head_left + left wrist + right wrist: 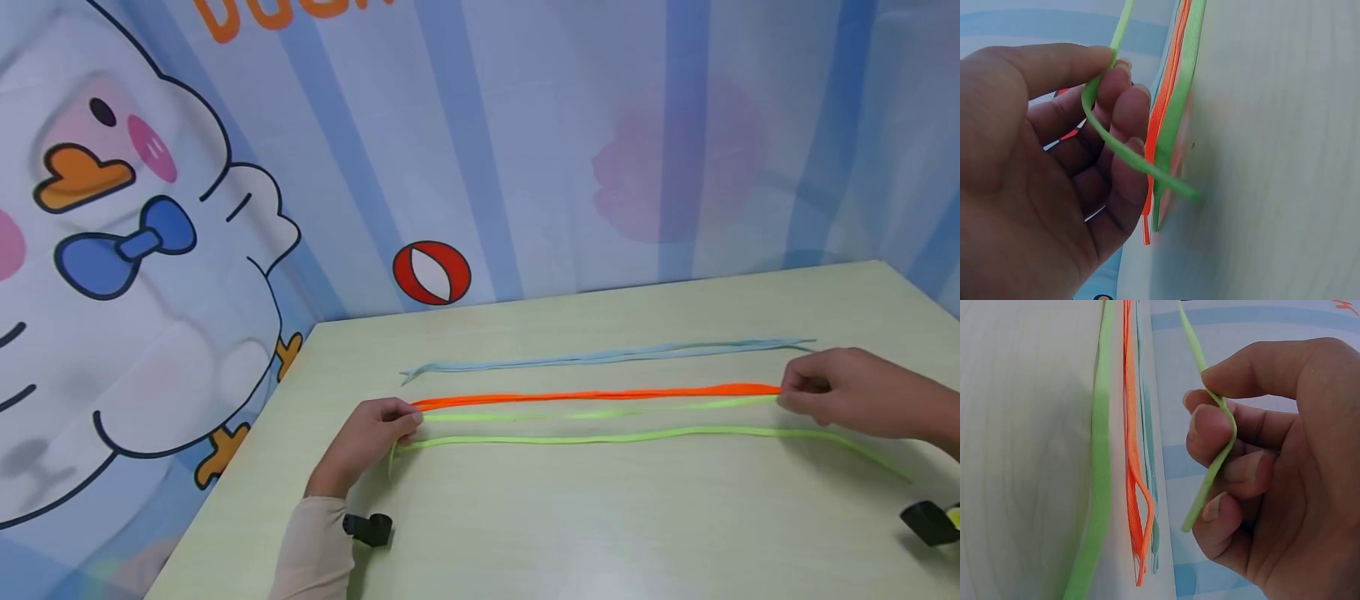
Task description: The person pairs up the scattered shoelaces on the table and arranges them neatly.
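Observation:
A light green shoelace [607, 413] is stretched between my two hands. My left hand [375, 437] pinches it near one end between thumb and fingertips, and the loose tip curves across the fingers in the left wrist view. With thumb and fingers, my right hand [855, 392] pinches the other end, its short tail [1200, 500] hanging past the fingertips. A second green shoelace [555, 440] lies lengthwise on the table, nearer to me. Orange shoelaces [585, 395] lie side by side just beyond the held lace, partly covered by the hands in the head view.
Light blue shoelaces [540, 361] lie farthest back, roughly parallel to the orange ones. The pale table [600, 517] ends at a printed cloth backdrop [555, 150]. Small black devices [371, 530] sit by the left wrist and at the right edge.

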`<state>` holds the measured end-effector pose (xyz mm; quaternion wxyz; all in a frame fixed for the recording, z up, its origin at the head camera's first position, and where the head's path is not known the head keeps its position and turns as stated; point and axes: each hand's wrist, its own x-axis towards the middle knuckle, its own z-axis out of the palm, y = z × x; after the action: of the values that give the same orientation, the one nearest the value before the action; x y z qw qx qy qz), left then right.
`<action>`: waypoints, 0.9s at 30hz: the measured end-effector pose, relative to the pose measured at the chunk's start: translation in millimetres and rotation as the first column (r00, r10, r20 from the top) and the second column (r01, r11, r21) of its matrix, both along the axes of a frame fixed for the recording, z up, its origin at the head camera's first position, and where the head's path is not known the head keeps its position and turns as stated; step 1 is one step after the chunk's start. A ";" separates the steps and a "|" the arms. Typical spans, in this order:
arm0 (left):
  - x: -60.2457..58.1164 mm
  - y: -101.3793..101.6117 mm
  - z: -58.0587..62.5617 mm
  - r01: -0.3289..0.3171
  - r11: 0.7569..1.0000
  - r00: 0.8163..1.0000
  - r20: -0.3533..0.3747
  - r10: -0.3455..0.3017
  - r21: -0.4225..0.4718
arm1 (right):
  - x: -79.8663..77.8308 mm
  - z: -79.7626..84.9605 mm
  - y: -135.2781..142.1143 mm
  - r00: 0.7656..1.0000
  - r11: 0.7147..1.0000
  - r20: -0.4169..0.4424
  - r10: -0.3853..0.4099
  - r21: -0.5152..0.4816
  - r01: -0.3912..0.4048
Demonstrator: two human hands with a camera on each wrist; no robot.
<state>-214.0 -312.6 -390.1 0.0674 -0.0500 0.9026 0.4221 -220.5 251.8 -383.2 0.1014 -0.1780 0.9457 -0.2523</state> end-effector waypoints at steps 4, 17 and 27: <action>0.1 -2.2 -0.9 -0.012 1.000 1.000 0.001 0.012 -0.008 | -1.7 -1.8 2.9 1.000 1.000 0.013 0.002 0.009 -0.003; 0.8 -7.0 -2.8 -0.006 0.998 1.000 0.009 0.007 -0.059 | -1.9 -3.3 4.2 0.999 0.997 -0.028 0.037 0.073 -0.035; 2.0 -4.4 -3.2 0.016 0.982 1.000 0.011 -0.014 -0.191 | -0.8 -6.1 6.2 0.998 0.989 -0.033 0.060 0.135 -0.055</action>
<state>-212.0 -317.0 -393.4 0.0697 -0.0515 0.9390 0.3329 -221.3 258.0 -389.3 0.1026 -0.2026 0.9567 -0.1821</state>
